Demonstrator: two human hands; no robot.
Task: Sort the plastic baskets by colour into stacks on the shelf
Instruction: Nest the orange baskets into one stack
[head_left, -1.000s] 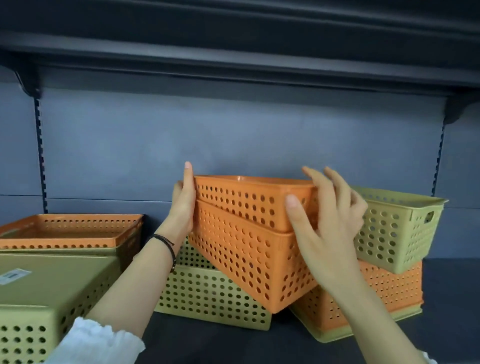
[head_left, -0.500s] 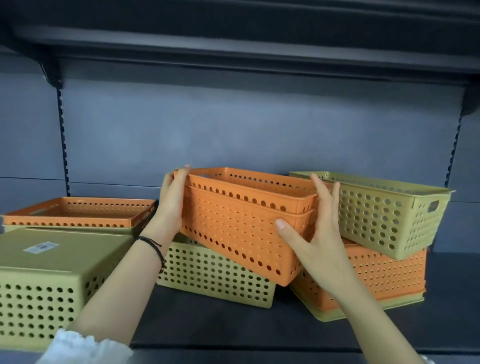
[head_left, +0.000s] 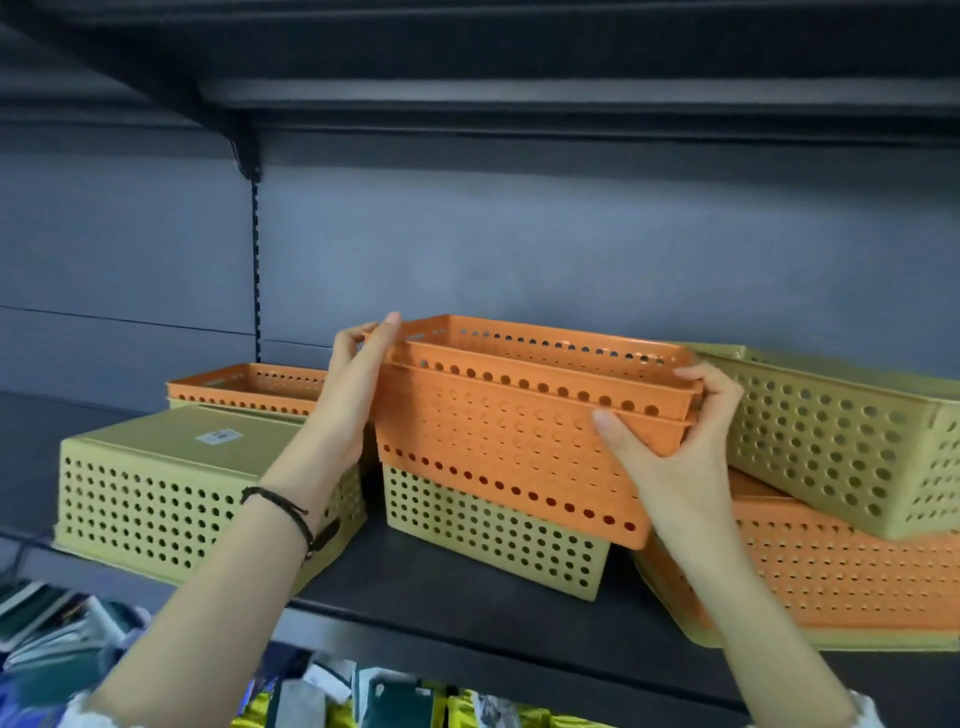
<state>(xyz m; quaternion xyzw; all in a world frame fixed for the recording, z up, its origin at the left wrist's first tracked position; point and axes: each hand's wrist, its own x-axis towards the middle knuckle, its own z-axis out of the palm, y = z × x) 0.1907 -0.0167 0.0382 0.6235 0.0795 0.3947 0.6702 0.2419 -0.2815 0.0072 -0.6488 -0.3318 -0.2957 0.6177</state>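
Two nested orange baskets (head_left: 514, 441) are held between my hands over the dark shelf (head_left: 467, 587). My left hand (head_left: 353, 384) presses their left end, and my right hand (head_left: 670, 441) grips the right end at the rims. They rest tilted on an upside-down green basket (head_left: 493, 530). To the right, a green basket (head_left: 841, 441) sits on an orange basket (head_left: 841, 577) nested in a green one. At the left lies an upturned green basket (head_left: 171, 493), and behind it an orange basket (head_left: 244, 387) sits in a green one.
A dark shelf board (head_left: 519, 104) hangs overhead, with a bracket and slotted upright (head_left: 253, 249) on the grey back panel. Packaged goods (head_left: 322, 691) hang below the shelf's front edge. Bare shelf surface shows in front of the middle green basket.
The two orange baskets have nested deeper together and levelled out. My right hand has closed around their right end. The camera view has shifted left and down.
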